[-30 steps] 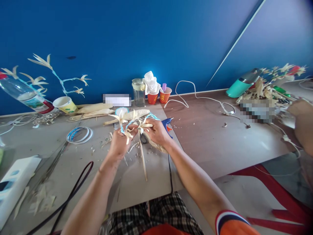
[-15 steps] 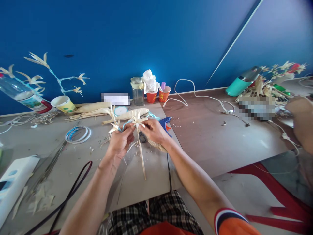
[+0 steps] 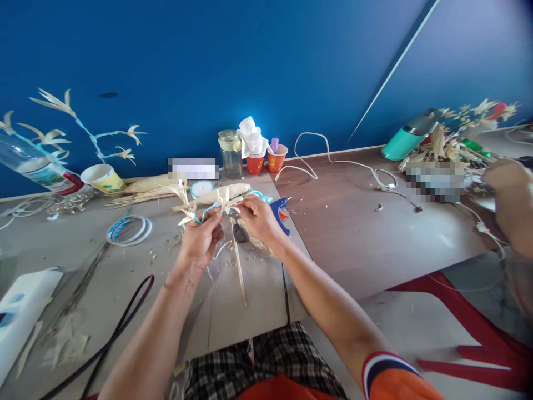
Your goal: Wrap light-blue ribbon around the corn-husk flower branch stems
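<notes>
Both my hands meet over the middle of the grey table [image 3: 137, 278]. My left hand [image 3: 200, 241] is closed around a thin branch [image 3: 208, 211] wrapped in light blue tape with pale dried-leaf flowers [image 3: 185, 201] on it. My right hand [image 3: 257, 219] pinches the same branch near a pale flower [image 3: 227, 203] at its right end. A long straw-coloured strip [image 3: 238, 266] hangs down from between my hands onto the table. A blue glue gun [image 3: 280, 210] lies just right of my right hand.
A roll of blue and white rings [image 3: 127, 229] lies left of my hands. A jar [image 3: 230, 153], two red cups [image 3: 266, 161] and a yellow cup [image 3: 102, 178] stand by the blue wall. Another person's hand [image 3: 510, 194] is at the right, near a teal flask [image 3: 406, 141].
My hands and the taped branch have drifted slightly left and up in view. The fingers have closed tighter on the branch and the flowers have turned a little.
</notes>
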Tool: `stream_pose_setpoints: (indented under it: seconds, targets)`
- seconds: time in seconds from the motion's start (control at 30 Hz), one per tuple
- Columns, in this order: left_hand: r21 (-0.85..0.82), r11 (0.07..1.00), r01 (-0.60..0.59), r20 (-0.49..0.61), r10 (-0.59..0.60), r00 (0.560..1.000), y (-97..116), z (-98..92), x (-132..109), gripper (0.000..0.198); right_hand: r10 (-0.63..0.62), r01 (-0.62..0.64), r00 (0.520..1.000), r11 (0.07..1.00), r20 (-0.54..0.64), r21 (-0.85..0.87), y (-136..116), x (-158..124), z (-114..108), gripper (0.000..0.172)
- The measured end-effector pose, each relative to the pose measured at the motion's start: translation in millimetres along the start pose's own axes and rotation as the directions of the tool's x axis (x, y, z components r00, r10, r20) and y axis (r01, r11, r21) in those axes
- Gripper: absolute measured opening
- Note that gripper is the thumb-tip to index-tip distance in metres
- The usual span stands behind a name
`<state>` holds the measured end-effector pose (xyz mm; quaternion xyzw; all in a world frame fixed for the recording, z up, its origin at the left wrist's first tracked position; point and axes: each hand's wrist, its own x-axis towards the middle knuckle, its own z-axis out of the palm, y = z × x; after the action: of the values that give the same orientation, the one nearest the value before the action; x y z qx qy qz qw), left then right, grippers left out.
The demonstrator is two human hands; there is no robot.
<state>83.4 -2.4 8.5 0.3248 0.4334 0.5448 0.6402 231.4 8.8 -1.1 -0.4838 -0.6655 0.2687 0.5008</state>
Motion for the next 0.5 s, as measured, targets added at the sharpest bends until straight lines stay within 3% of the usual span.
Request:
stream_pose_setpoints:
  seconds: [0.27,0.4,0.5]
  targets:
    - [0.043,0.999,0.013,-0.057,-0.011,0.998,-1.3,1.9,1.3,0.023,0.101,-0.115,0.992,0.97,-0.075,-0.216,14.0,1.9,0.9,0.035]
    - [0.038,0.999,0.007,-0.08,-0.004,0.997,-1.1,-0.4,3.7,0.022,-0.004,-0.027,0.987,0.981,-0.158,-0.193,16.1,0.6,-1.5,0.018]
    - [0.06,0.998,-0.005,-0.101,0.011,0.995,-1.6,-1.2,5.0,0.021,-0.057,0.045,0.995,0.99,-0.087,-0.133,12.4,-0.4,-2.2,0.015]
